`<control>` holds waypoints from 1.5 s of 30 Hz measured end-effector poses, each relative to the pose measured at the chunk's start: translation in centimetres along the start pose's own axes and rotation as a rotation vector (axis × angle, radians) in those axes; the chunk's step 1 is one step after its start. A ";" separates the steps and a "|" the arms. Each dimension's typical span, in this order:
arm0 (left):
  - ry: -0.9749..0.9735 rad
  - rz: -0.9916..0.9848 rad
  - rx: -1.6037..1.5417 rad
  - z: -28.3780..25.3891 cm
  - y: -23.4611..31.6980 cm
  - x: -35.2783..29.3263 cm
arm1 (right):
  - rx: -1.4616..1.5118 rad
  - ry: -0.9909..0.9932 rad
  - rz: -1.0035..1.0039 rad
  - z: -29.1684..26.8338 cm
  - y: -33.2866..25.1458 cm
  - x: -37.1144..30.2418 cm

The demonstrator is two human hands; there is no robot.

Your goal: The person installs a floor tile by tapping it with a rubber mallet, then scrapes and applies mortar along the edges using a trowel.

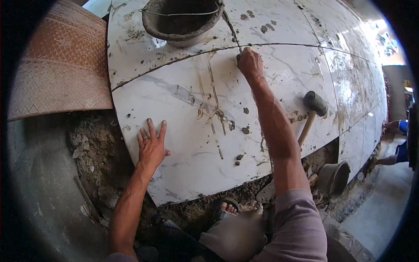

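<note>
My left hand [151, 148] lies flat with spread fingers near the left edge of a large white marbled floor tile [174, 118]. Farther out, my right hand [250, 64] is closed at the tile's far edge, beside the dark joint between tiles. A small dark bit shows at its fingers, but I cannot make out what it is. Wet streaks and grey mortar spots mark the tile's middle. To the right of my right forearm rests a mallet [315, 104] with a dark head and a wooden handle, partly hidden by the arm.
A mortar-caked bucket [185, 37] with a wire handle stands on the far tiles. Left is a brown patterned sheet [70, 61] above rough soil [98, 153]. A small grey bucket [334, 179] and a trowel [266, 193] lie near right. Another person's leg [388, 160] shows far right.
</note>
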State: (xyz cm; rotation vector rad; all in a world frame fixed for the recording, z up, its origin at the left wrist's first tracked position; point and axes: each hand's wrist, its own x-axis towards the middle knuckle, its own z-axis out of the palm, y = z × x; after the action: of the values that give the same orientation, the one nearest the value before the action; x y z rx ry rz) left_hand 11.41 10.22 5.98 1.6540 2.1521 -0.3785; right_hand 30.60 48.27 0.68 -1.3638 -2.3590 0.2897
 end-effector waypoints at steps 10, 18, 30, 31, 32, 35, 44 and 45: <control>0.025 0.001 0.022 0.1 -0.4 0.0 | 0.036 0.021 -0.002 0.9 0.1 0.3; -0.007 -0.011 0.002 0.4 -0.3 0.5 | 0.091 -0.115 0.050 -1.0 1.4 0.5; -0.042 -0.003 0.017 -0.4 0.3 0.7 | 0.184 -0.098 0.565 -19.3 -4.4 -43.1; -0.051 -0.015 0.013 -0.5 1.1 0.9 | 0.036 -0.128 0.545 -20.3 -4.8 -48.4; -0.056 0.015 0.024 -0.4 1.1 0.7 | -0.009 -0.183 0.609 -21.1 -6.3 -52.0; -0.048 -0.017 0.048 0.0 -1.1 0.8 | 0.136 -0.317 0.901 -19.7 -8.9 -56.0; -0.131 0.009 0.052 -0.3 0.2 1.0 | 0.416 -0.210 1.135 -24.7 -14.0 -56.1; -0.114 -0.020 0.051 -0.6 -0.9 0.8 | 0.397 -0.255 1.120 -25.9 -15.1 -54.6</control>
State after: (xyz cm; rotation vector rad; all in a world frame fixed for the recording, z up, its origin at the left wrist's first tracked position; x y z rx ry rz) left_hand 10.31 10.94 6.16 1.5987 2.0927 -0.5241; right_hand 54.40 -6.99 16.71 -2.3506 -1.3031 1.2000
